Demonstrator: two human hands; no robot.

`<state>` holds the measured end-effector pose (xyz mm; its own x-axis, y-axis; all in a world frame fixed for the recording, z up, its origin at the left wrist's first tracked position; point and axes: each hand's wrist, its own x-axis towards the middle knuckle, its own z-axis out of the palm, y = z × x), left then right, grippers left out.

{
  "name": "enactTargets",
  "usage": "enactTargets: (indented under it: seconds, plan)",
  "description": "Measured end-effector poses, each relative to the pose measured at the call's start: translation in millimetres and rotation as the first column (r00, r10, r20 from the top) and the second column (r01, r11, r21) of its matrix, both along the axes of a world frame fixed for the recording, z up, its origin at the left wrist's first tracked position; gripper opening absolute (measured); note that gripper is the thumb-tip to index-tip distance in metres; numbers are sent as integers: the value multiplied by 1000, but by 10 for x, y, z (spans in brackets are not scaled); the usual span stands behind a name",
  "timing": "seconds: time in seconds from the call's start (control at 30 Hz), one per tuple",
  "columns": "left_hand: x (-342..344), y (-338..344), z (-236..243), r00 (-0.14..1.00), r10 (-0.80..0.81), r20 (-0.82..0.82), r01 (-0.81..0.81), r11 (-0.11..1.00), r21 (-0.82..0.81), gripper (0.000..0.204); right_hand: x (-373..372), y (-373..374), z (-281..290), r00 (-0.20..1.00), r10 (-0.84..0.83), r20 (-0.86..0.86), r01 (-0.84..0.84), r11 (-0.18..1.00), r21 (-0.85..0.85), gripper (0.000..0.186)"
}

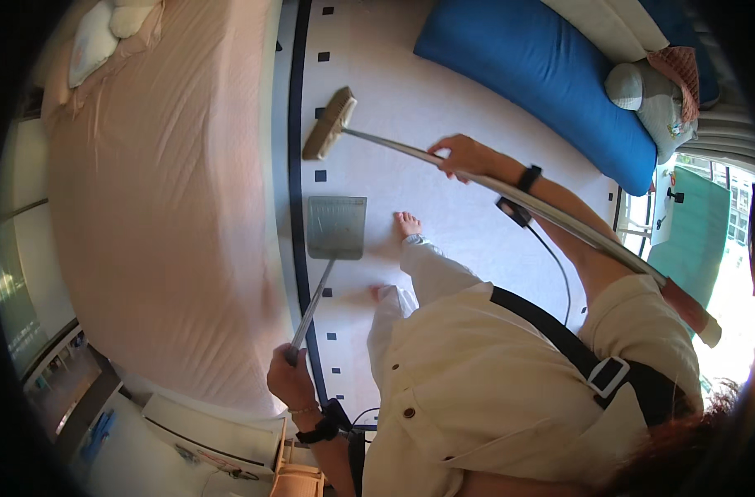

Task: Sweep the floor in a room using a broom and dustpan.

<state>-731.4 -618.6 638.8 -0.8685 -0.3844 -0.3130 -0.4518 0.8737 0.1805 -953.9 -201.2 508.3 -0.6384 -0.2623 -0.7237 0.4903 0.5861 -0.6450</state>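
Observation:
My right hand (470,157) is closed round the metal handle of a broom (331,124). The handle slants from the brown broom head, out over the floor near the bed, back past my right forearm to a reddish-brown end behind my elbow. In my left hand (291,378) is the thin handle of a long-handled dustpan (337,227), its fingers wrapped round the grip. The grey-green pan lies on the floor beside the bed, apart from the broom head. Whether anything lies in the pan is too small to tell.
On the left a bed (166,215) with a pinkish cover runs along the dark floor border. A blue sofa (543,74) stands at the far right with a cushion (664,124) on it. A black cable (565,269) crosses the pale tiled floor (377,50) beside my feet.

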Motion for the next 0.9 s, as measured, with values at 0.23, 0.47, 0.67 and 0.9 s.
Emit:
enactTargets:
  seconds: [0.23,0.47,0.67,0.9]
  plan:
    - [-820,150,-116,959,-283,10,282,947,-156,26,85,260,370,983,-179,-41,170,973,-159,45]
    - [-1792,274,-117,922,-387,12,386,916,-109,27,2,416,379,901,-434,-20,405,856,-322,40]
    - [-2651,293,-278,853,-520,56,522,840,-147,28,418,410,675,841,-532,-93,530,846,-51,42]
    - [-3416,143,-305,756,-637,148,654,742,-147,25,633,-107,570,682,-732,-12,731,681,39,45]
